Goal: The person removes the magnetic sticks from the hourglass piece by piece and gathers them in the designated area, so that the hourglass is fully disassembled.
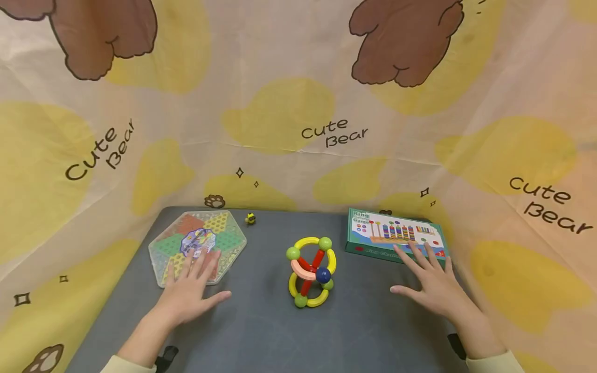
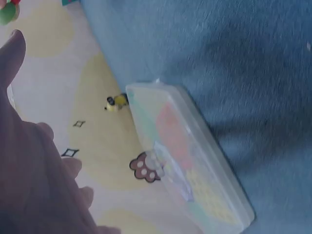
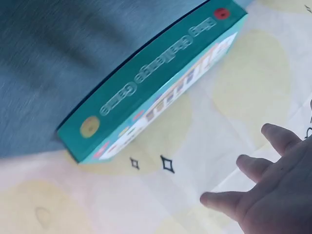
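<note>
My left hand (image 1: 187,295) is spread above the table, its fingertips overlapping the near edge of a clear hexagonal plastic case (image 1: 229,247) in the head view. The left wrist view shows a gap between that hand and the case (image 2: 195,146). My right hand (image 1: 434,285) is likewise spread, fingers straight, near the front of a green "Ring Challenge Game" box (image 1: 396,234). Neither hand holds anything. Between them stands a toy of yellow curved pieces, red rods and green balls (image 1: 311,272), with a pink arc and a dark blue ball on its near side.
A small yellow-and-black bee figure (image 1: 251,218) sits by the table's back edge, right of the case. The grey table (image 1: 275,336) is bordered behind and at the sides by a cloth (image 1: 280,171) printed with bears and "Cute Bear".
</note>
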Available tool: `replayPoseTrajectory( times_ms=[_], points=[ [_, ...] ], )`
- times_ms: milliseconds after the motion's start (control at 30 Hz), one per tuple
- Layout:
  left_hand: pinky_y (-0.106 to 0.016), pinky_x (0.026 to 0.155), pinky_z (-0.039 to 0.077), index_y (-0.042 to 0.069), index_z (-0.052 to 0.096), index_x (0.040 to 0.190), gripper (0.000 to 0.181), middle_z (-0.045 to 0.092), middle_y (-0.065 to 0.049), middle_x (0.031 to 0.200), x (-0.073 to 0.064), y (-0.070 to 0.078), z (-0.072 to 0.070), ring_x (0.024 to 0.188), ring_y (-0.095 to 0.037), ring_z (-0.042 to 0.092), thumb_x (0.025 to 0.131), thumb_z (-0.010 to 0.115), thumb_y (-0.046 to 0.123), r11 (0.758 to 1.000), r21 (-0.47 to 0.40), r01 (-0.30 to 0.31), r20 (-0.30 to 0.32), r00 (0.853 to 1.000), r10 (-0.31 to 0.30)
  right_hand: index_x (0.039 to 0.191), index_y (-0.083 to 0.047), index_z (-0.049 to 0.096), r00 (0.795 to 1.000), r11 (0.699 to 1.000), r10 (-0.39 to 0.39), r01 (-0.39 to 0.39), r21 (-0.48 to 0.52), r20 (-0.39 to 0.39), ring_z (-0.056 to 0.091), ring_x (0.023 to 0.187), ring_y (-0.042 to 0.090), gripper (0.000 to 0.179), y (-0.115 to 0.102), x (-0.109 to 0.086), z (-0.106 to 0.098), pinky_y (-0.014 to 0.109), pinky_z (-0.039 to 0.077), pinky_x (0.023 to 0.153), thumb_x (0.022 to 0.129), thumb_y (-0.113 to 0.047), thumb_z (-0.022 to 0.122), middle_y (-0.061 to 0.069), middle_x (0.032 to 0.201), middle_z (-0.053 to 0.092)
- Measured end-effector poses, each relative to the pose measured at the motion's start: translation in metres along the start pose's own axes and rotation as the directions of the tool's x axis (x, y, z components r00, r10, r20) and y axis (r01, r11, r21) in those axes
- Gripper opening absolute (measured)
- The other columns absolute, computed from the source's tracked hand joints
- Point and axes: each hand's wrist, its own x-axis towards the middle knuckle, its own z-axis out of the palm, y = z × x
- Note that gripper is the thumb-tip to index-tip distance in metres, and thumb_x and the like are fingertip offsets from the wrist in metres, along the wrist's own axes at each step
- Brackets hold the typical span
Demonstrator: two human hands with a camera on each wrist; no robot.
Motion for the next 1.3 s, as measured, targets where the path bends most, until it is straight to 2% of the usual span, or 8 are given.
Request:
replayPoseTrajectory(
  times_ms=[233, 400, 567, 767, 867, 1033, 1200, 1300],
  points=[
    [-0.077, 0.112, 0.006, 0.026, 0.015, 0.163, 0.091, 0.017, -0.016, 0.168, 0.002, 0.017, 0.005, 0.154, -0.046, 0.008, 0.093, 0.054, 0.069, 0.991, -0.126, -0.049, -0.002, 0.999, 0.049, 0.161, -0.039, 0.019, 0.998, 0.987, -0.057, 0.061, 0.151, -0.028, 0.005, 0.154, 0.047, 0.095, -0.017, 0.009, 0.007, 0.082, 0.016, 0.105, 0.085, -0.061, 0.071, 0.004, 0.17, 0.011],
    [-0.066, 0.114, 0.027, 0.018, 0.034, 0.159, 0.069, 0.04, -0.013, 0.159, 0.013, 0.036, 0.007, 0.147, -0.041, 0.034, 0.101, 0.054, 0.052, 0.936, -0.335, -0.109, -0.124, 0.99, 0.071, 0.161, -0.039, 0.02, 0.991, 0.96, -0.106, 0.123, 0.25, -0.079, 0.021, 0.151, 0.047, 0.092, -0.03, 0.014, 0.008, 0.076, 0.035, 0.1, 0.087, -0.052, 0.074, -0.001, 0.17, 0.015],
    [-0.049, 0.099, 0.05, 0.014, 0.061, 0.137, 0.045, 0.068, -0.007, 0.13, 0.021, 0.061, 0.009, 0.119, -0.027, 0.064, 0.101, 0.061, 0.041, 0.781, -0.621, -0.06, -0.154, 0.987, -0.047, 0.161, -0.037, 0.022, 0.983, 0.933, -0.133, 0.167, 0.319, -0.124, 0.03, 0.149, 0.043, 0.091, -0.042, 0.02, 0.01, 0.07, 0.04, 0.101, 0.087, -0.046, 0.076, 0.0, 0.168, 0.022],
    [-0.035, 0.079, 0.056, 0.01, 0.068, 0.121, 0.032, 0.071, -0.006, 0.104, 0.024, 0.093, 0.012, 0.093, -0.02, 0.068, 0.099, 0.065, 0.033, 0.47, -0.874, 0.12, 0.05, 0.986, -0.157, 0.155, -0.027, 0.041, 0.958, 0.914, -0.174, 0.244, 0.324, -0.229, 0.048, 0.138, 0.038, 0.082, -0.055, 0.025, 0.021, 0.062, 0.048, 0.099, 0.085, -0.035, 0.082, 0.005, 0.156, 0.044],
    [-0.035, 0.078, 0.057, 0.005, 0.067, 0.12, 0.033, 0.07, -0.008, 0.102, 0.023, 0.108, 0.014, 0.093, -0.024, 0.068, 0.099, 0.066, 0.03, 0.349, -0.922, 0.169, 0.119, 0.98, -0.158, 0.15, -0.023, 0.049, 0.935, 0.899, -0.199, 0.294, 0.326, -0.293, 0.053, 0.133, 0.032, 0.077, -0.063, 0.028, 0.028, 0.054, 0.051, 0.098, 0.082, -0.029, 0.085, 0.003, 0.149, 0.052],
    [-0.036, 0.079, 0.057, 0.0, 0.062, 0.125, 0.039, 0.071, -0.009, 0.102, 0.023, 0.13, 0.016, 0.096, -0.029, 0.068, 0.099, 0.064, 0.029, 0.248, -0.948, 0.197, 0.175, 0.979, -0.109, 0.146, -0.022, 0.054, 0.9, 0.86, -0.228, 0.365, 0.358, -0.371, 0.054, 0.129, 0.021, 0.076, -0.078, 0.033, 0.034, 0.037, 0.056, 0.091, 0.078, -0.022, 0.088, 0.002, 0.145, 0.057],
    [-0.034, 0.079, 0.058, -0.003, 0.053, 0.135, 0.051, 0.07, -0.009, 0.101, 0.029, 0.149, 0.02, 0.09, -0.026, 0.07, 0.099, 0.064, 0.032, 0.15, -0.959, 0.239, 0.23, 0.97, -0.077, 0.14, -0.017, 0.06, 0.877, 0.801, -0.27, 0.434, 0.413, -0.397, 0.053, 0.125, 0.017, 0.07, -0.093, 0.039, 0.039, 0.034, 0.056, 0.084, 0.077, -0.018, 0.089, 0.005, 0.142, 0.058],
    [-0.034, 0.08, 0.059, -0.003, 0.049, 0.139, 0.057, 0.069, -0.012, 0.109, 0.032, 0.159, 0.022, 0.089, -0.024, 0.07, 0.099, 0.065, 0.035, 0.118, -0.962, 0.248, 0.237, 0.966, -0.099, 0.138, -0.015, 0.062, 0.876, 0.774, -0.284, 0.449, 0.447, -0.389, 0.053, 0.125, 0.02, 0.066, -0.102, 0.042, 0.044, 0.035, 0.057, 0.082, 0.077, -0.018, 0.088, 0.007, 0.145, 0.056]
  ],
)
